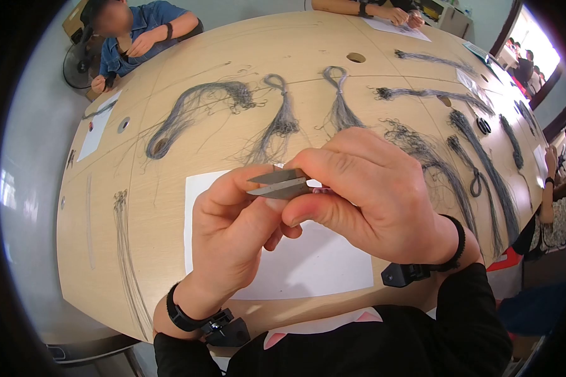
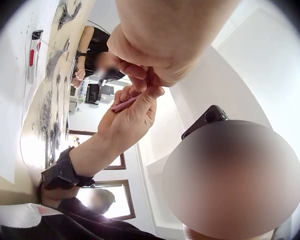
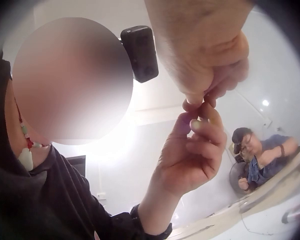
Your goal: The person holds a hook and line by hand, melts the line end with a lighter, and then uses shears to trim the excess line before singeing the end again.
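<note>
My right hand [image 1: 371, 188] grips a pair of thread snips [image 1: 282, 187] by the handle. Their two grey blades point left and stand slightly apart. A pink part of the handle [image 2: 124, 105] shows in the left wrist view. My left hand [image 1: 233, 220] is right at the blades, its thumb below them and its index finger behind, the two brought close together. Whatever lies between those left fingertips is hidden, and I cannot tell what it is. Both hands are raised over a sheet of white paper [image 1: 308, 264] on the table.
Several grey strand bundles lie around: one curved [image 1: 182, 107], two looped [image 1: 283, 116] [image 1: 341, 103], more at right [image 1: 484, 157]. Loose strands [image 1: 126, 251] lie at left. Black-handled scissors [image 1: 483, 125] are at right. A person in denim [image 1: 138, 38] sits across the table [image 1: 151, 220].
</note>
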Demonstrator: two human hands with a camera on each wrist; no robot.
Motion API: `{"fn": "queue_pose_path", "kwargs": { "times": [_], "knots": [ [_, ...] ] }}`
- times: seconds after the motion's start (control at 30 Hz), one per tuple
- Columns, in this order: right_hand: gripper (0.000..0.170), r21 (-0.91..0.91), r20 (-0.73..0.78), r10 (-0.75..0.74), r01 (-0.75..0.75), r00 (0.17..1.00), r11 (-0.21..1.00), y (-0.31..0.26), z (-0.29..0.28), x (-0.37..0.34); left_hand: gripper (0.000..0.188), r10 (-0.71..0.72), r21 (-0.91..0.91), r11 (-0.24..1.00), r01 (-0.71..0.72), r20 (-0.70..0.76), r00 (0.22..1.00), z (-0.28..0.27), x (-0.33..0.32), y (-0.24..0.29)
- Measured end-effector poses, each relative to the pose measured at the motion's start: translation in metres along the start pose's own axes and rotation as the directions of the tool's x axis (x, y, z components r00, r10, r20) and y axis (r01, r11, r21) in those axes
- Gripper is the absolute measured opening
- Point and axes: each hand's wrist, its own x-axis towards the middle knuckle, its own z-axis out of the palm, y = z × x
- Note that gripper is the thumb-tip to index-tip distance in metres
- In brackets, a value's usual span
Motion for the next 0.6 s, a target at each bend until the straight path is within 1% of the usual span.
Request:
{"fn": "queue_pose_path", "kwargs": {
  "times": [0.03, 0.1, 0.13, 0.17, 0.2, 0.23, 0.27, 0.3, 0.33, 0.4, 0.43, 0.5, 0.53, 0.6],
  "knots": [
    [0.028, -0.001, 0.000, 0.001, -0.001, 1.000, 1.000, 0.000, -0.001, 0.000, 0.012, -0.001, -0.001, 1.000, 0.001, 0.002, 1.000, 0.000, 0.000, -0.001],
    [0.032, 0.012, 0.048, 0.095, -0.096, 0.994, 0.995, 0.000, -0.003, 0.000, 0.011, 0.041, 0.055, 0.998, -0.042, 0.012, 0.999, -0.002, -0.001, -0.002],
    [0.032, 0.012, 0.048, 0.095, -0.096, 0.994, 0.995, -0.002, -0.005, 0.001, 0.011, 0.041, 0.055, 0.998, -0.042, 0.012, 0.999, -0.002, -0.001, -0.001],
    [0.033, 0.131, 0.065, 0.236, -0.243, 0.969, 0.961, -0.004, -0.009, 0.002, 0.010, 0.066, 0.015, 0.998, -0.067, 0.019, 0.998, 0.000, -0.001, 0.000],
    [0.033, 0.244, 0.101, 0.369, -0.382, 0.924, 0.891, -0.006, -0.012, 0.002, 0.008, 0.092, -0.026, 0.995, -0.091, 0.025, 0.995, 0.001, 0.000, 0.000],
    [0.033, 0.244, 0.104, 0.367, -0.381, 0.924, 0.892, -0.006, -0.013, 0.002, 0.008, 0.093, -0.028, 0.995, -0.093, 0.022, 0.995, 0.002, 0.000, 0.000],
    [0.031, 0.393, 0.177, 0.406, -0.442, 0.897, 0.806, -0.005, -0.015, 0.002, 0.007, 0.117, -0.027, 0.993, -0.116, 0.022, 0.993, 0.002, 0.001, -0.001],
    [0.031, 0.524, 0.256, 0.430, -0.498, 0.866, 0.691, -0.005, -0.015, 0.003, 0.006, 0.139, -0.026, 0.990, -0.139, 0.022, 0.990, 0.002, 0.001, -0.002],
    [0.031, 0.523, 0.258, 0.430, -0.499, 0.865, 0.691, -0.006, -0.013, 0.002, 0.006, 0.139, -0.027, 0.990, -0.139, 0.020, 0.990, 0.002, 0.001, -0.002],
    [0.031, 0.667, 0.158, 0.429, -0.416, 0.890, 0.618, -0.010, -0.005, 0.001, 0.007, 0.160, -0.054, 0.986, -0.157, 0.063, 0.985, 0.000, 0.001, -0.004],
    [0.031, 0.667, 0.159, 0.429, -0.417, 0.889, 0.618, -0.010, -0.004, 0.001, 0.007, 0.159, -0.055, 0.986, -0.156, 0.063, 0.985, -0.001, 0.001, -0.004],
    [0.032, 0.657, 0.160, 0.398, -0.398, 0.903, 0.640, -0.010, -0.004, 0.001, 0.008, 0.195, 0.079, 0.977, -0.198, 0.048, 0.980, -0.001, 0.001, -0.004],
    [0.032, 0.657, 0.161, 0.398, -0.398, 0.903, 0.639, -0.010, -0.003, 0.000, 0.008, 0.195, 0.079, 0.977, -0.198, 0.048, 0.980, -0.001, 0.001, -0.005],
    [0.031, 0.586, 0.136, 0.350, -0.360, 0.927, 0.726, -0.009, -0.002, -0.001, 0.008, 0.234, 0.136, 0.963, -0.234, 0.019, 0.972, 0.000, 0.002, -0.006]
  ]
}}
